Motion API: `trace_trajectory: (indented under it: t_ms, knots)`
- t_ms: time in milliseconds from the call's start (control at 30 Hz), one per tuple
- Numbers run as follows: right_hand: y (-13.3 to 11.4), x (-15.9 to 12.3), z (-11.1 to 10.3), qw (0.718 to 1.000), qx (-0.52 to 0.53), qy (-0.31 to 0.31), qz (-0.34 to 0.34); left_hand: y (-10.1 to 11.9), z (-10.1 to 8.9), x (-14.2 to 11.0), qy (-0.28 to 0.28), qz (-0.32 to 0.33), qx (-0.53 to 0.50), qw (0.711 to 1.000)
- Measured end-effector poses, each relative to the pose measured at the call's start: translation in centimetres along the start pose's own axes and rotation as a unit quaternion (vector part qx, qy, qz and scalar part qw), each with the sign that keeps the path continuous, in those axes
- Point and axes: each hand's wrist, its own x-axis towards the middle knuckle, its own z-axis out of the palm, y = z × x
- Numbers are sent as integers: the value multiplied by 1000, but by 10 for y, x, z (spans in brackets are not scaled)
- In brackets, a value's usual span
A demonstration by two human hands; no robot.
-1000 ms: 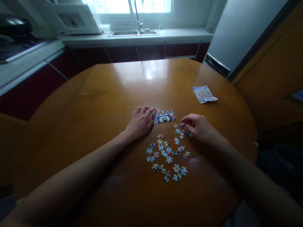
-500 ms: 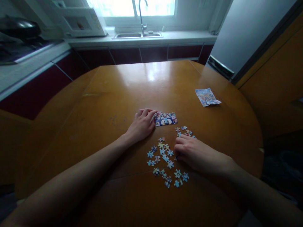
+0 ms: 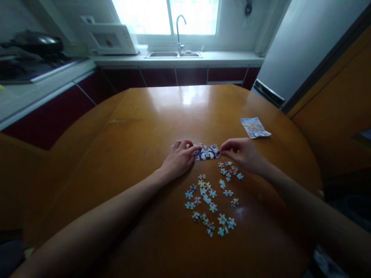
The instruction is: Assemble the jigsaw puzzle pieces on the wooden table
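Note:
A partly joined jigsaw puzzle point(image 3: 207, 153) with a blue-and-white cartoon face lies on the wooden table. At its left edge rests my left hand point(image 3: 181, 156), fingers apart, the index fingertip lying on the puzzle. My right hand point(image 3: 242, 152) is at the puzzle's right edge, thumb and forefinger pinched on a small puzzle piece, mostly hidden by the fingertips. Nearer to me, several loose puzzle pieces point(image 3: 206, 199) are scattered, mostly light blue and multicoloured. Another cluster of loose pieces point(image 3: 228, 171) lies just below my right hand.
A creased picture sheet point(image 3: 255, 127) lies on the table point(image 3: 162, 119) at the far right. Past the table's far edge stand a counter with a sink point(image 3: 174, 55), a white microwave point(image 3: 111, 38) and a stove with a dark pan point(image 3: 40, 43). A fridge point(image 3: 278, 46) is on the right.
My right hand has moved up from the loose pieces to the puzzle's right edge, a piece in its pinch. My left index finger now reaches onto the puzzle. The view has tilted up slightly.

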Motion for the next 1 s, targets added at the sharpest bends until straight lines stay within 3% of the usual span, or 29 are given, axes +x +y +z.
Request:
trace_trajectory:
  t_ms: [67,167,300,433,667,1000]
  knots:
    - [13,27,3,1000,-12,20,9,0,0,0,1,-2,0,1000]
    - [30,58,15,1000,-13,2,14,0,-1,-1,-1,-5,1,1000]
    - [46,78,35,1000,-8,-28,-1,2,-3,-2,0,-8,1,1000]
    - [56,83,44,998,13,-52,-14,4,-5,-3,-5,-15,1,1000]
    - [59,83,42,994,31,-96,-29,4,-6,-3,-9,-14,-8,1000]
    - [60,84,42,994,7,-97,-54,4,-6,-3,-18,-20,-12,1000]
